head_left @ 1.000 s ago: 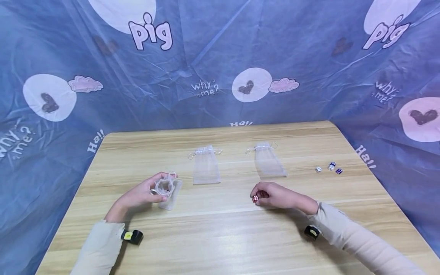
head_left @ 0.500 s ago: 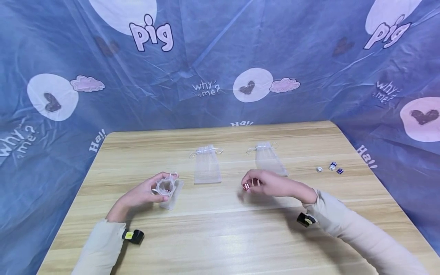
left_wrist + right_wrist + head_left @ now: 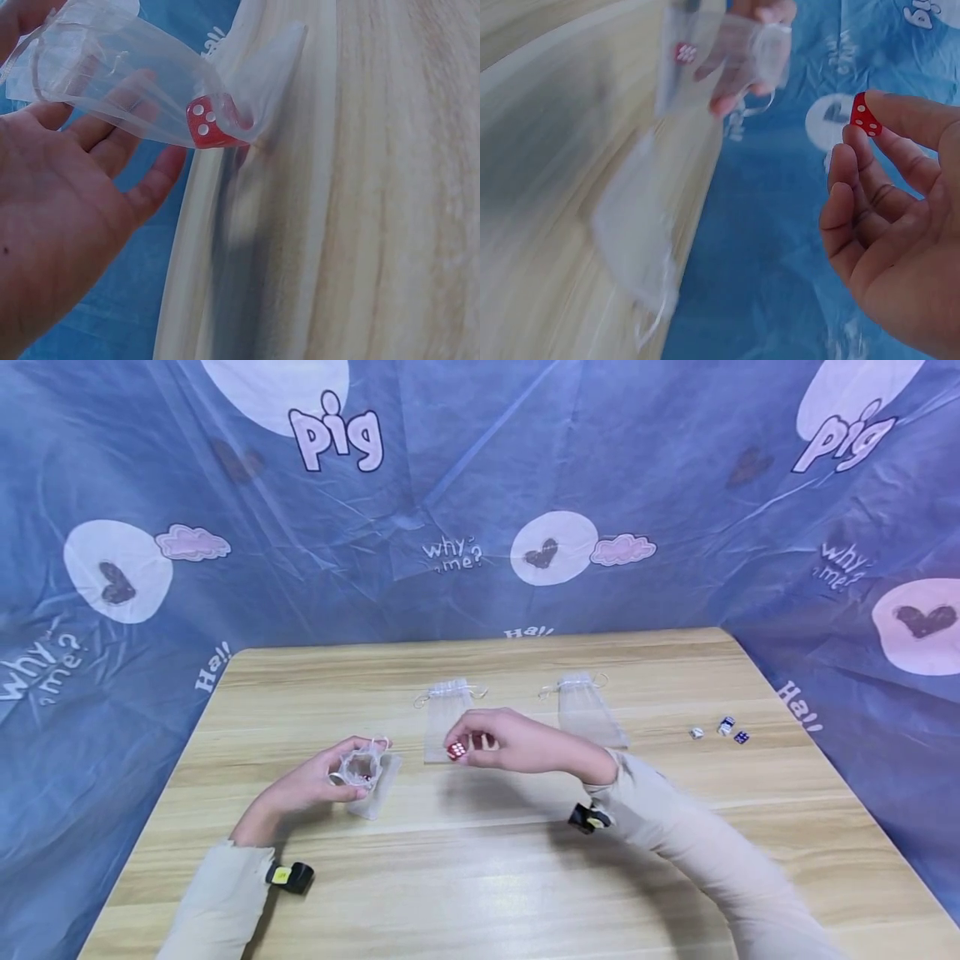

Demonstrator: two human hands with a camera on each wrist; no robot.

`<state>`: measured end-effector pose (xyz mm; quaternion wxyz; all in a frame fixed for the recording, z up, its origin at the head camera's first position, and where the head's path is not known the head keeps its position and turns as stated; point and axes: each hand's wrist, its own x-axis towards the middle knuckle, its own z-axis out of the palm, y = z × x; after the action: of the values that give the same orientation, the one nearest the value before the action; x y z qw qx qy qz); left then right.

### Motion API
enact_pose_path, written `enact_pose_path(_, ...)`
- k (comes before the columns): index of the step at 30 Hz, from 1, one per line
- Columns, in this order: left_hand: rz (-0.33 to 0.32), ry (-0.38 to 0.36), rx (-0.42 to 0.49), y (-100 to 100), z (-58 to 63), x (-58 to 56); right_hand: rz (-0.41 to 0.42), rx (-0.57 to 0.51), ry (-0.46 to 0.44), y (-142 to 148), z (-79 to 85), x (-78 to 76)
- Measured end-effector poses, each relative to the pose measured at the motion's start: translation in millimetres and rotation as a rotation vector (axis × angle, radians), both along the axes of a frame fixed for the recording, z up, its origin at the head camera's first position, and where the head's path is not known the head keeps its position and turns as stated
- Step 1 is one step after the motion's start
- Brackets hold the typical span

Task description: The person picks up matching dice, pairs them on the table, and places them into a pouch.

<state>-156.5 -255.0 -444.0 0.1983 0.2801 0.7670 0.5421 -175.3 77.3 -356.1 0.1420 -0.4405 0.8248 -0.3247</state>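
Note:
My left hand (image 3: 315,778) holds a sheer white drawstring pouch (image 3: 362,766) by its mouth, which is spread wide. Inside the pouch, near the bottom, lies a red die with white dots (image 3: 212,121), seen through the mesh in the left wrist view. Between thumb and fingertips my right hand (image 3: 513,742) pinches another red die (image 3: 457,750), over a flat white pouch (image 3: 439,718) and to the right of the held one. The right wrist view shows this die (image 3: 865,117) at the fingertips, with the held pouch (image 3: 705,56) beyond.
A further white pouch (image 3: 588,714) lies flat at the back right, its cords spread. Near the table's right side sit a white die (image 3: 697,733), a blue die (image 3: 742,737) and a small blue-and-white cluster (image 3: 726,726). Blue printed cloth (image 3: 480,593) stands behind the wooden table (image 3: 480,877).
My right hand has lifted the red die and carried it left, from in front of the right pouch to over the middle one. The left hand stays in place with its pouch.

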Motion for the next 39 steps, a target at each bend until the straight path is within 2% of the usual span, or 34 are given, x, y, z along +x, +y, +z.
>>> enact_pose_path(5, -0.020, -0.010, 0.030, 1, -0.4, -0.5, 0.069, -0.018, -0.005, -43, 0.5, -3.1)
enact_pose_path(9, -0.026, -0.007, 0.044, 0, -0.2, -1.5, 0.114, 0.000, 0.030, -76, -3.5, -3.6)
enact_pose_path(15, -0.042, 0.011, 0.041, -3, -1.3, -2.2, 0.088, 0.060, 0.108, -104, -11.5, -4.1)
enact_pose_path(22, -0.041, 0.010, 0.049, -2, -0.3, -1.4, 0.036, 0.100, 0.149, -113, -16.5, -10.3)
enact_pose_path(28, -0.025, 0.001, 0.020, -2, 2.3, -0.3, 0.035, 0.102, 0.136, -117, -20.0, -15.4)
enact_pose_path(33, -0.006, 0.018, -0.017, -3, 1.0, 0.3, 0.055, 0.077, 0.078, -116, -22.3, -18.9)
enact_pose_path(39, -0.075, 0.000, 0.059, -1, -2.0, -1.0, 0.019, 0.064, 0.004, -101, -29.5, -27.7)
